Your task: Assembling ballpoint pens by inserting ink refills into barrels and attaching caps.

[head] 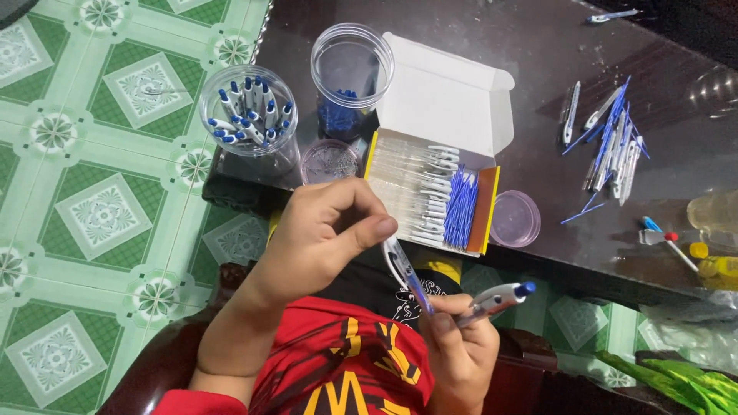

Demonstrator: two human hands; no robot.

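A clear plastic pen barrel with a blue refill inside [406, 275] is pinched between the thumb and curled fingers of the left hand [327, 230], just in front of the open white cardboard box with yellow sides [450, 96], which serves as the landmark. A white pen tip section with a blue end [500, 296] is gripped in the closed right hand [457, 346], and the two parts meet at an angle below the box's near edge. The step in hand is judged to be the joining of the two pen halves; the next move would call for the parts to be lined up on one axis before being pushed or twisted together.

Inside the box, clear barrels and blue refills [461, 207] are stacked. To the left of the box, a clear round jar of finished white and blue pens [247, 115] is set at the corner of the dark glossy table [538, 54], very near its edge. A second clear jar [352, 73] touches the box's left side. To the right of the box, loose pen parts [611, 146] are scattered, with bare tabletop between. Open room is left mainly above the lap, off the table's near edge.
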